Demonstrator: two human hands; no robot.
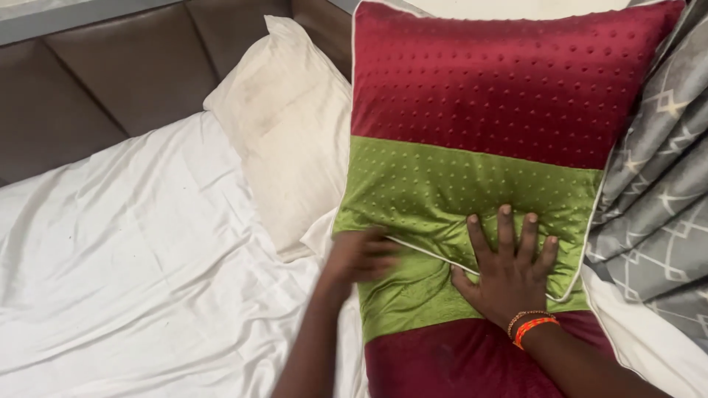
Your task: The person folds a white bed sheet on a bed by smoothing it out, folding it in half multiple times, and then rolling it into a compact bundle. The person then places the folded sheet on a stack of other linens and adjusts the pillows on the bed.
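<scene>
A person's right hand [509,276] is pressing flat, fingers spread wide and gripping nothing, on the green band of a red-and-green quilted pillow [487,103] that is leaning upright at the head of a bed. The left hand [361,256], blurred in the frame, is resting against the pillow's lower left edge where a white-piped flap is folding over a second pillow in the same colours [442,361] lying beneath; whether its fingers are closing on the fabric cannot be told. Beaded orange bracelets [532,324] are circling the right wrist. A cream pillow [291,125] is leaning just beside, against a brown padded headboard [125,74], above a rumpled white sheet [125,273]. A grey patterned curtain [664,184] is hanging at right.
</scene>
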